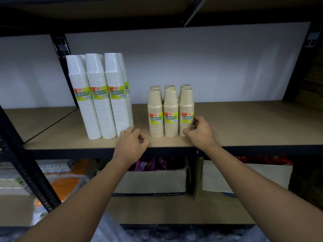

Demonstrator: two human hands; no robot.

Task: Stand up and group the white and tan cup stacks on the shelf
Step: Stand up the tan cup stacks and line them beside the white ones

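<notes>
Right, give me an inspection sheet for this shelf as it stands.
Surface: tan shelf board, bare to the right of the cups.
Job's things: white cup stacks upright, grouped on the left; tan cup stacks upright, grouped beside them with a gap between the groups.
Clutter: nothing seen on this shelf.
Grippers: left hand loosely curled at the base of the white stacks, holding nothing; right hand with fingers against the rightmost tan stack.
Cables: nothing seen.
Surroundings: cardboard boxes on the shelf below; black upright post at left.

One head-worn view looks forward and slightly down, close to the shelf (244, 123).
</notes>
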